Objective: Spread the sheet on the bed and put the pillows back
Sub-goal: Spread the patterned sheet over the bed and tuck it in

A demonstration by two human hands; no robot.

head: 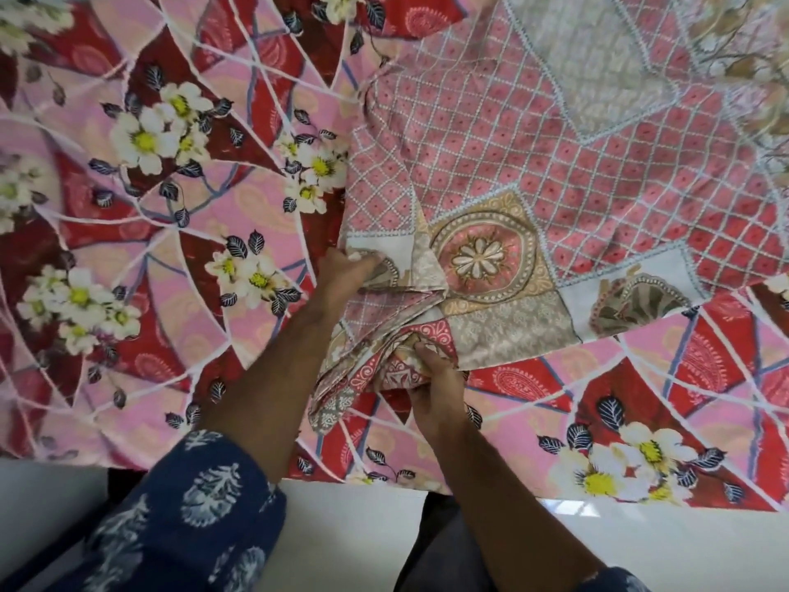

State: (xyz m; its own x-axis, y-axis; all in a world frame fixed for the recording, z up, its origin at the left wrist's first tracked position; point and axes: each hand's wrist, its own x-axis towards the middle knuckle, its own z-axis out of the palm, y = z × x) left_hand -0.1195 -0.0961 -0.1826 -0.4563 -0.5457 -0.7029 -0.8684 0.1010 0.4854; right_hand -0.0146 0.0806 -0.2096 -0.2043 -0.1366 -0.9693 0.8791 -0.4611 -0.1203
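I am standing at the near edge of the bed (128, 258), which is already covered in a red and pink floral sheet. The sheet (533, 155) I am spreading, pink lattice with a patchwork border, is lying partly opened on the right and far side of the bed, its near-left part still bunched in folds.

My left hand (346, 275) is gripping the bunched edge at the left of the folds, fingers curled into the cloth. My right hand (427, 378) is pinching a gathered wad of border just nearer, thumb on top. The two hands are near each other, both closed on fabric.

Risks, as I judge them:
- I am holding several layers at once, so pulling from here could drag the whole bundle instead of opening one layer.
- The floral sheet underneath could be rucked up or dragged off the near edge, since the bundle is resting on it.
- If I am not holding a true corner, the sheet will be going down skewed.

Orientation: the opened part is running from my hands toward the far right. Its border is lying at a slant to the bed's near edge, not parallel. I cannot tell its long axis while it is still folded. No pillows in view.
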